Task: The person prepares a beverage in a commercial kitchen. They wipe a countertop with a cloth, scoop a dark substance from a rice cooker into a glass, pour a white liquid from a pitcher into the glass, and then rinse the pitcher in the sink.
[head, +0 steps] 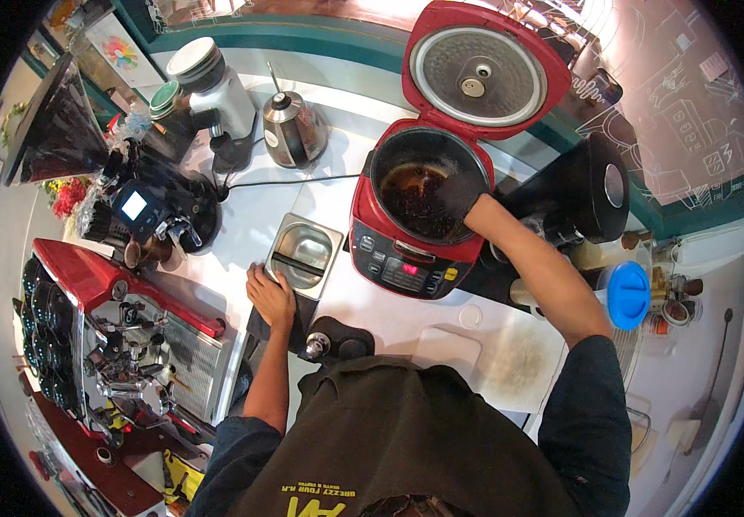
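Note:
My left hand (270, 294) rests at the counter's edge, fingers slightly spread, against a stainless steel knock box (328, 240) with a black bar across it. My right forearm reaches into the dark inner pot (390, 155) of a red electric rice cooker (372, 223). Down in the pot my right hand (462, 197) looks black, gloved or in deep shadow; whether it holds anything is hidden. Brown liquid with dark bits (414, 194) covers the pot's bottom. The cooker's lid (485, 64) stands raised behind, and its panel is lit.
An espresso machine (133, 291) stands at left, behind it a coffee grinder (172, 207) with a hopper. An electric kettle (291, 132) and white grinder (223, 90) are at the back. A black grinder (578, 187) and blue-lidded container (627, 295) flank my right arm. A tamper (316, 346) is near my apron.

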Motion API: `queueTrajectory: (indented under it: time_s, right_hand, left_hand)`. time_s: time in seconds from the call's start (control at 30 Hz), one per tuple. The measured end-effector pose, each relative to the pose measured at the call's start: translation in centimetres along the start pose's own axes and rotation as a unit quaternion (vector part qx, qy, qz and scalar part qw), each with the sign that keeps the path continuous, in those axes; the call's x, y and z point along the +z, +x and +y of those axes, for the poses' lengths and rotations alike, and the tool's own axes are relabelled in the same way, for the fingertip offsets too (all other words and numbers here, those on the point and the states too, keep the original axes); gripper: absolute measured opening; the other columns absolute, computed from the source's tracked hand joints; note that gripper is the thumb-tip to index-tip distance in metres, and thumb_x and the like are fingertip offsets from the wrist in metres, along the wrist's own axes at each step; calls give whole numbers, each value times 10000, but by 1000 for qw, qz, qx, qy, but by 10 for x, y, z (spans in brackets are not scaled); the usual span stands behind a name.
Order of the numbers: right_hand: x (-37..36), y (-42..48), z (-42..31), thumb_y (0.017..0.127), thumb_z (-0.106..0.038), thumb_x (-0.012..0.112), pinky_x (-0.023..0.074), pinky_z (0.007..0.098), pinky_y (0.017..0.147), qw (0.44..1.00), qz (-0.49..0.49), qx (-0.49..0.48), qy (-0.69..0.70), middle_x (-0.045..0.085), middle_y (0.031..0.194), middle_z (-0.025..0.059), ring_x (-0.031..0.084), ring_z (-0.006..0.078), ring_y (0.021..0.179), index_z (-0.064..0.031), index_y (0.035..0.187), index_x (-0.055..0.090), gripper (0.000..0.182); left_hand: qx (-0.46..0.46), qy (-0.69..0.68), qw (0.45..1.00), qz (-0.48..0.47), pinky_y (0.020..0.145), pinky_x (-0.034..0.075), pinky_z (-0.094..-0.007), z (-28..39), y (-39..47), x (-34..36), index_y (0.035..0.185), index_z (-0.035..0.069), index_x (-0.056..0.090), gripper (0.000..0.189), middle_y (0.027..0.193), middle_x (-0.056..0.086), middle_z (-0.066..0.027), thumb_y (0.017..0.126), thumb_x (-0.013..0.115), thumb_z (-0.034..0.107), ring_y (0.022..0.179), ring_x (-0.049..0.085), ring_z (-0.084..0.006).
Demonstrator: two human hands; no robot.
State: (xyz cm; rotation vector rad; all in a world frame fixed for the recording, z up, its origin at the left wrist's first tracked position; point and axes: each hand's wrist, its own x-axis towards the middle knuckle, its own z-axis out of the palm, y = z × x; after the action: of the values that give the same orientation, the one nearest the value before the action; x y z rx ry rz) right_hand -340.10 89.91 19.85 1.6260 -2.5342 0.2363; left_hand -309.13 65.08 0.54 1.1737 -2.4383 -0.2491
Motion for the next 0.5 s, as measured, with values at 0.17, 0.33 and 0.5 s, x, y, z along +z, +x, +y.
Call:
queueTrajectory:
  time_s: [0.17,0.33,0.5]
  right_hand:
    - [-6,17,26,811,-183,556,550,450,700,983,-100,99,-115,702,831,153,695,322,773,-125,866,742,202]
    - [21,8,39,810,-190,569,553,451,706,989,-86,92,-72,701,873,155,691,329,812,-157,876,748,194]
    - [16,-3,38,800,-183,572,554,450,686,995,-64,45,-59,698,834,153,690,337,781,-113,875,743,199]
  left_hand:
    - [3,9,1000,2,1019,332,-452,1,1,2,1227,-12,468,423,1304,466,-174,905,543,252,1191,442,-357]
    - [3,10,1000,0,1022,327,-461,-2,0,4,1236,-8,463,427,1311,472,-179,908,539,255,1205,438,-362]
    - [-4,21,1000,-4,1020,331,-457,-4,-1,5,1247,-4,459,436,1323,468,-179,902,540,250,1212,437,-362]
